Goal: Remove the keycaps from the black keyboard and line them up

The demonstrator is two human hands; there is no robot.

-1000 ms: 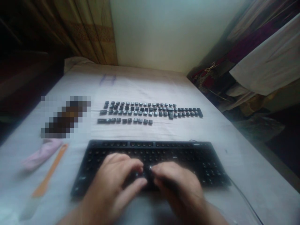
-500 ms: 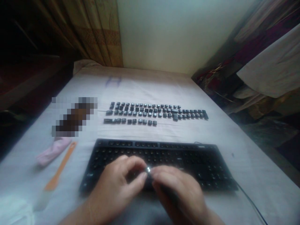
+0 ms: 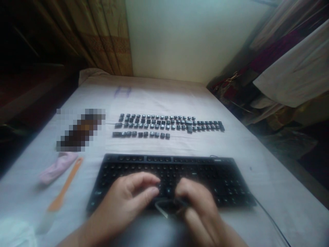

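A black keyboard (image 3: 226,197) lies across the near part of the cloth-covered surface, its key field largely stripped, with bare key posts showing. Over its left-middle part hovers my left hand (image 3: 128,195), thumb and forefinger curved apart with nothing visible between them. My right hand (image 3: 197,199) is curled closed at the middle of the keyboard, around a dark tool with a thin pale wire loop (image 3: 161,209) that sticks out to the left. Motion blurs the tool, and the fingers hide its handle. Beyond the keyboard, loose black keycaps (image 3: 156,126) lie in several rows.
Left of the keyboard are an orange-handled spatula (image 3: 68,181), a pink cloth (image 3: 59,168) and a pixelated dark item (image 3: 82,130). A whitish item (image 3: 17,230) sits at the near left corner. The keyboard cable (image 3: 269,216) trails off to the right.
My hands have parted: the right fingers turned down and away from the left fingertips. The small shiny thing between them no longer shows, and the wire loop is now visible.
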